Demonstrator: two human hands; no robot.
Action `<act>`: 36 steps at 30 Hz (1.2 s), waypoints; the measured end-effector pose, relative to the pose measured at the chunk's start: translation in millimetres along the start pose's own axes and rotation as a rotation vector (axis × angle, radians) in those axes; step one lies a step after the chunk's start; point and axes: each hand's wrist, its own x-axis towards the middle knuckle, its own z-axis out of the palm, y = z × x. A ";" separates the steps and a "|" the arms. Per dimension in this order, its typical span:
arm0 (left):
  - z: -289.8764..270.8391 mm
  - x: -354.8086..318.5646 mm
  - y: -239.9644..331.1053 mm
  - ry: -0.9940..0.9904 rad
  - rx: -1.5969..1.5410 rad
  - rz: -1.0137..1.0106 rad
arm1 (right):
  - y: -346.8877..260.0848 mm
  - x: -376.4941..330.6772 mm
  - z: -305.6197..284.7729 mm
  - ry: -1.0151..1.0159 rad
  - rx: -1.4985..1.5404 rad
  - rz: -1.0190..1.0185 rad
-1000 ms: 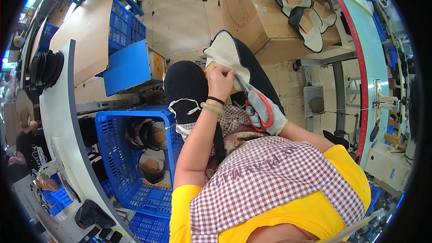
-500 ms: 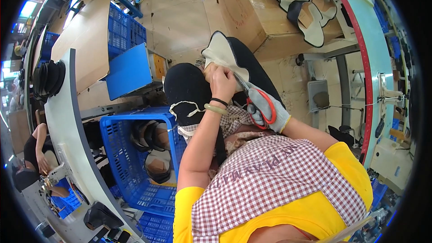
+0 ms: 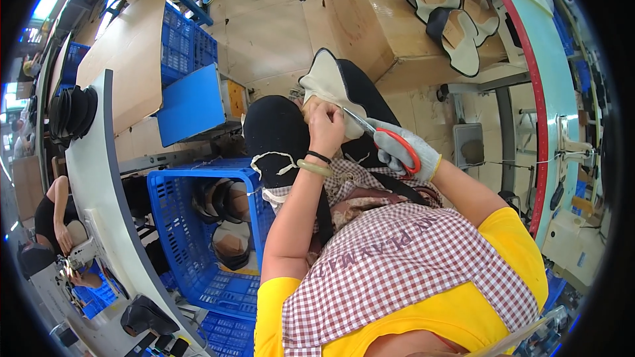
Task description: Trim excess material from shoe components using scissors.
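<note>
A cream-lined shoe upper [image 3: 324, 78] with a black edge lies across my lap, against my dark-trousered knees. My bare left hand [image 3: 326, 131] pinches its near part between thumb and fingers. In a grey glove, my right hand [image 3: 395, 151] is closed round the red handles of a pair of scissors [image 3: 411, 153]. The blades point up and left, their tips close beside my left fingertips at the upper. Whether the tips touch the material I cannot make out.
A blue crate [image 3: 205, 304] with several shoe uppers [image 3: 231, 241] stands at my left. More uppers [image 3: 460, 43] lie on a cardboard box [image 3: 364, 23] ahead. Workbenches [image 3: 99, 158] flank both sides. Another person's hand [image 3: 63, 237] is at a machine on the far left.
My right hand has swung the scissors slightly up and right, turning the blades further leftward and bringing them out over the upper. My left hand keeps its pinch in nearly the same place.
</note>
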 end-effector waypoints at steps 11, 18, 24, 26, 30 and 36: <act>-2.4 -5.6 4.6 0.058 -0.012 0.018 | -18.9 5.4 -14.1 -0.014 -0.311 0.085; -1.6 -8.7 7.6 0.041 -0.030 0.028 | -25.2 -4.6 -15.1 -0.071 -0.194 0.167; 1.8 -10.4 7.2 0.047 -0.031 0.054 | -22.9 11.3 -18.1 0.006 -0.348 0.123; 1.5 -9.4 5.7 0.054 -0.031 0.045 | -29.1 10.1 -12.7 0.009 -0.357 0.114; -0.1 -9.7 6.4 0.048 -0.006 0.062 | -31.6 13.5 -14.2 -0.029 -0.235 0.145; -3.7 -14.7 11.7 -0.023 -0.076 0.056 | -38.7 22.2 -18.9 -0.029 -0.304 0.197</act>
